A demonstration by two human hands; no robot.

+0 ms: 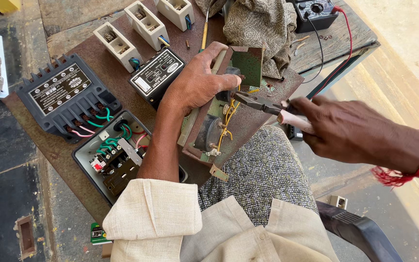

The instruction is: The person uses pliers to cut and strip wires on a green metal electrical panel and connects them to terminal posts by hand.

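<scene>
Left hand clamps green metal panel; right hand closed round pliers biting its yellow wires. Rusty worktop beneath, concrete floor beyond.

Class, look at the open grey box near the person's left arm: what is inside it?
Inside the open grey box: green wires, red wires and a dark switching unit. The left forearm covers its right side.
</scene>
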